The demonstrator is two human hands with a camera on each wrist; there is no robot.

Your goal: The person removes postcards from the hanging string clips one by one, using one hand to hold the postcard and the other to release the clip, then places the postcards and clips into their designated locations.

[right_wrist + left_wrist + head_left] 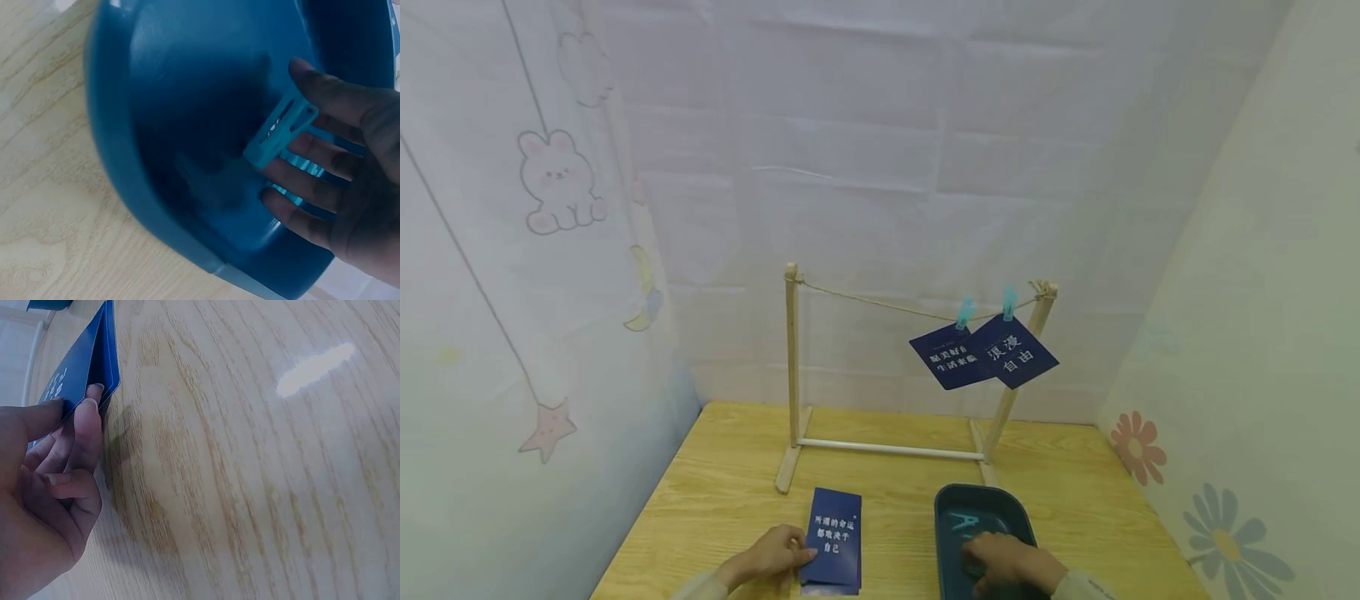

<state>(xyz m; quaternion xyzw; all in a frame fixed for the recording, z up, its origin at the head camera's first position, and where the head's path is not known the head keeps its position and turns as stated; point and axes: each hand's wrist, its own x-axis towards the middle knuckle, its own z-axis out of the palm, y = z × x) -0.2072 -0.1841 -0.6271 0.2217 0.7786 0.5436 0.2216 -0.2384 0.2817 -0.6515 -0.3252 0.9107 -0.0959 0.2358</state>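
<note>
My left hand [775,550] pinches the edge of a dark blue card [833,529] with white characters, thumb on top and fingertips under it. The left wrist view shows this card [78,369] lifted apart from another blue card [112,356] below. Inside a dark teal tray [945,533], my right hand [1003,560] is low over the bottom. Between its thumb and fingers it holds a light blue clothespin [281,128], seen in the right wrist view. More clothespins [300,164] lie beneath the fingers, partly hidden.
Behind the hands stands a wooden frame [793,358] with a string [880,302] across its top. Two clothespins [1009,302] on the string's right part hold two blue cards [1011,354], which overlap. The wooden table [722,475] meets a pale backdrop at its back and sides.
</note>
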